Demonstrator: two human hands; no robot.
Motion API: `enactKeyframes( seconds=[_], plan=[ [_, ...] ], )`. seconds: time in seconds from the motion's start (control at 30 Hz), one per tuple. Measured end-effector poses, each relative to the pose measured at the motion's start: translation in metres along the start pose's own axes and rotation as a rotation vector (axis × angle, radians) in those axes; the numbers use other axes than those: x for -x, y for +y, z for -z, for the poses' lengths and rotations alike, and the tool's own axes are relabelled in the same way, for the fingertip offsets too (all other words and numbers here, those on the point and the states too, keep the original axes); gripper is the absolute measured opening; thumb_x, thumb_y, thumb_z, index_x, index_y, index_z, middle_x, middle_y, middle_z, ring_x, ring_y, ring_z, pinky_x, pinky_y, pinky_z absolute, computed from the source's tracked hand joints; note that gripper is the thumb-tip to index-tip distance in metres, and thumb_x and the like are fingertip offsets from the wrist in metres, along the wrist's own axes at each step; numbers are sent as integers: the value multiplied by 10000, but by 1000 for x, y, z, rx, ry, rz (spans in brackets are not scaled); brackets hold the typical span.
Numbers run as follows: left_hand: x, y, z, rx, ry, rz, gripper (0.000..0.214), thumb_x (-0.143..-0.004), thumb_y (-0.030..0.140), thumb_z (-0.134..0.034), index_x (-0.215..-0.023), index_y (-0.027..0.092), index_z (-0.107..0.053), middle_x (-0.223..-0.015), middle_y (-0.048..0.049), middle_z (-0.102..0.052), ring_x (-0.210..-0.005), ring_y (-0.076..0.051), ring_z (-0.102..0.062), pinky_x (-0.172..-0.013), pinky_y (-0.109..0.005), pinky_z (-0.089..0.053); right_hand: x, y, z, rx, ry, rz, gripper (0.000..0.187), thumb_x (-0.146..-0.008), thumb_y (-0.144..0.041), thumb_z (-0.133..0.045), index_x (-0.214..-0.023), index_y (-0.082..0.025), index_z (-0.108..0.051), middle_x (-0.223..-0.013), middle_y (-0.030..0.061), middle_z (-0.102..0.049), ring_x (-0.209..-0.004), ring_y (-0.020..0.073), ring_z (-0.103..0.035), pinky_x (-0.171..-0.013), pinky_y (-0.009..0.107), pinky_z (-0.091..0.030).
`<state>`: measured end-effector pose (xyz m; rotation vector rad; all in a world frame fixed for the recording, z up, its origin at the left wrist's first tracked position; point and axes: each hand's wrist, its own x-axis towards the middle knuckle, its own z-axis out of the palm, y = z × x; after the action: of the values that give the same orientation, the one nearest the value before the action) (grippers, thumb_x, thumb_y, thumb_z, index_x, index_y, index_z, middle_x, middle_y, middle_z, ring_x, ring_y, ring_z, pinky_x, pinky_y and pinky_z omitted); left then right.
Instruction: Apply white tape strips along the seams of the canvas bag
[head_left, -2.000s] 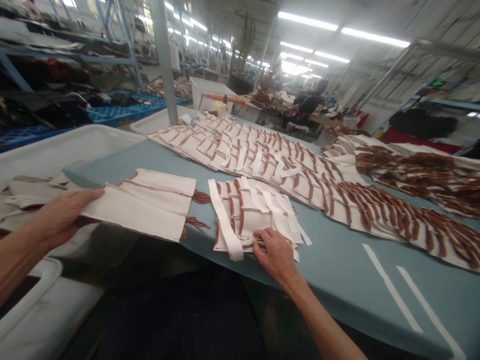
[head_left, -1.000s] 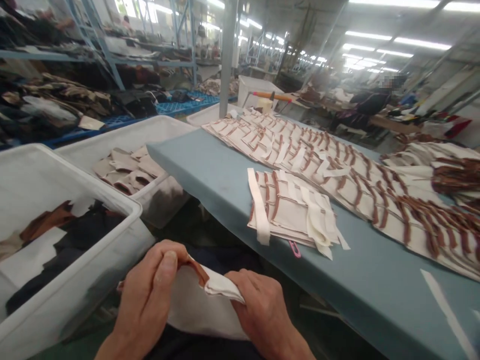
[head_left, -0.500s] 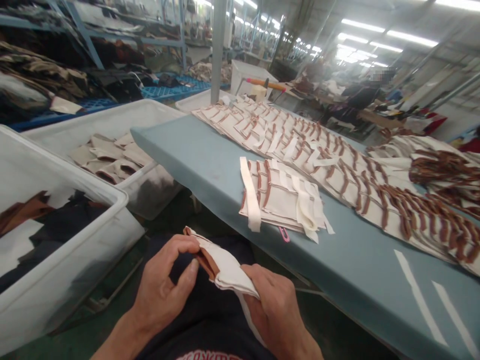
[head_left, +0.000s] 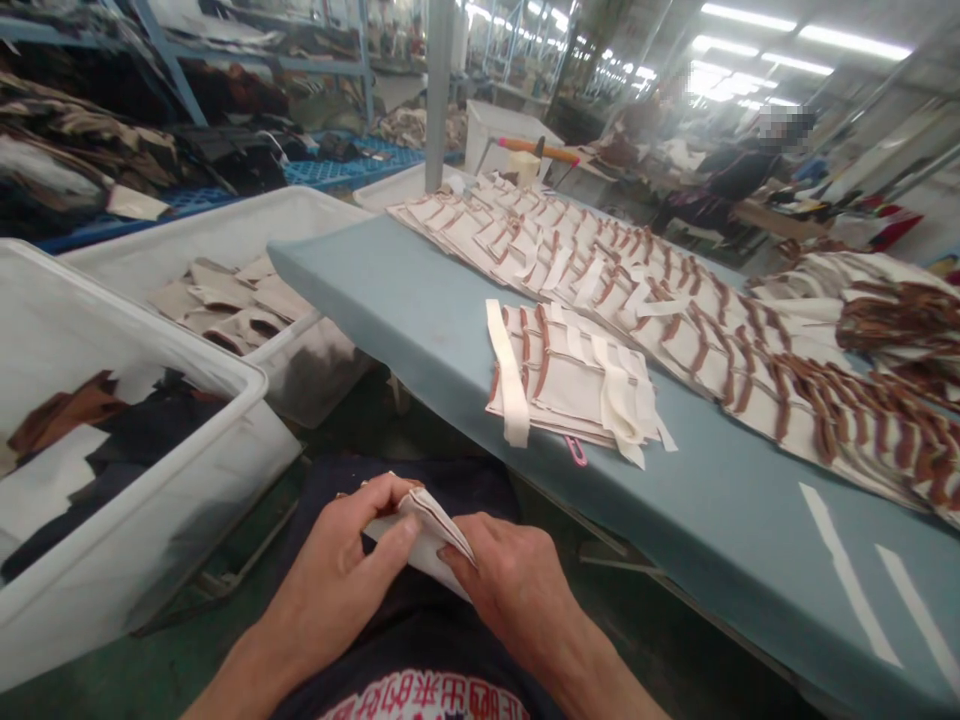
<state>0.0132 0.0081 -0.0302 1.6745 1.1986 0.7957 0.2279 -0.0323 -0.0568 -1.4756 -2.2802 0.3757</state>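
Cream cloth (head_left: 439,526) is held folded near the blue table (head_left: 360,290); the left hand (head_left: 356,548) pinches its edge; the right hand (head_left: 511,568) grips its other end, some fingers seemingly hidden; a panel stack (head_left: 574,390) lies on the table.

Can see only part of the pale fabric (head_left: 427,557) at lower centre, covered by the left grip (head_left: 356,560) and right grip (head_left: 514,575). Cannot read all the red lettering (head_left: 424,694), cut off by the bottom edge, nor make out the blurred person (head_left: 731,185) at upper right.
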Motion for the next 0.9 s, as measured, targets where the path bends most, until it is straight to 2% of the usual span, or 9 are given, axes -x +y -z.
enactKeyframes(
  seconds=[0.03, 0.13, 0.23, 0.37, 0.47, 0.6, 0.67, 0.77, 0.9],
  plan=[
    [-1, 6, 6, 14, -27, 28, 260, -1033, 360, -567, -916, 232, -760, -837, -5, -788, -771, -228, -717, -722, -305, -543, -1, -3, 3, -36, -1, -4, 33, -1053, -223, -724, -1034, -204, -744, -871, 39, -835, -716, 211, -790, -627, 300, -491],
    [-2, 21, 19, 29, -107, 31, 264, -984, 323, -572, -846, 240, -782, -822, -3, -806, -774, -229, -737, -725, -295, -543, -6, -14, 18, -263, 65, -69, 209, -954, -328, -830, -1096, -207, -735, -913, 25, -814, -746, 198, -745, -668, 299, -494],
    [1, 30, 22, 15, -99, -20, 235, -954, 277, -611, -795, 257, -782, -797, 13, -810, -739, -211, -736, -699, -270, -540, -13, -26, 33, -541, 91, -197, 205, -902, -367, -814, -991, -217, -708, -839, -13, -727, -692, 151, -634, -647, 278, -455],
    [4, 39, 21, -2, -88, -55, 212, -922, 243, -641, -761, 268, -778, -708, 32, -783, -639, -189, -707, -607, -242, -526, -27, -32, 46, -883, -67, -319, 213, -916, -395, -764, -902, -215, -651, -765, -43, -628, -654, 119, -532, -616, 251, -427],
    [4, 46, 20, -14, -114, -62, 229, -898, 223, -614, -732, 266, -766, -698, 34, -785, -633, -188, -716, -597, -232, -535, -32, -28, 48, -1068, -184, -383, 377, -904, -525, -825, -873, -216, -611, -733, -59, -569, -638, 110, -475, -579, 239, -379],
    [2, 48, 20, -10, -166, -46, 250, -911, 267, -607, -734, 262, -783, -708, 19, -801, -652, -208, -735, -610, -246, -556, -32, -21, 46, -1259, -332, -436, 605, -820, -725, -894, -853, -220, -563, -709, -85, -514, -616, 91, -404, -566, 231, -337],
    [1, 46, 19, -2, -177, -45, 257, -913, 278, -607, -723, 260, -780, -682, 19, -787, -632, -207, -723, -612, -253, -554, -30, -20, 42, -1297, -346, -465, 644, -803, -761, -899, -845, -223, -548, -695, -93, -497, -607, 87, -386, -558, 227, -327],
    [0, 43, 19, 18, -187, -40, 251, -922, 286, -615, -733, 260, -777, -692, 21, -782, -641, -200, -715, -624, -251, -547, -28, -20, 39, -1236, -277, -485, 641, -818, -768, -888, -843, -215, -565, -713, -82, -508, -632, 93, -405, -564, 228, -328],
    [-2, 39, 16, 58, -216, 20, 267, -952, 364, -658, -741, 251, -775, -712, 18, -765, -661, -193, -692, -614, -241, -532, -25, -20, 36, -1129, -225, -445, 503, -936, -650, -820, -856, -214, -583, -729, -70, -537, -643, 104, -441, -578, 240, -351]
  ],
)
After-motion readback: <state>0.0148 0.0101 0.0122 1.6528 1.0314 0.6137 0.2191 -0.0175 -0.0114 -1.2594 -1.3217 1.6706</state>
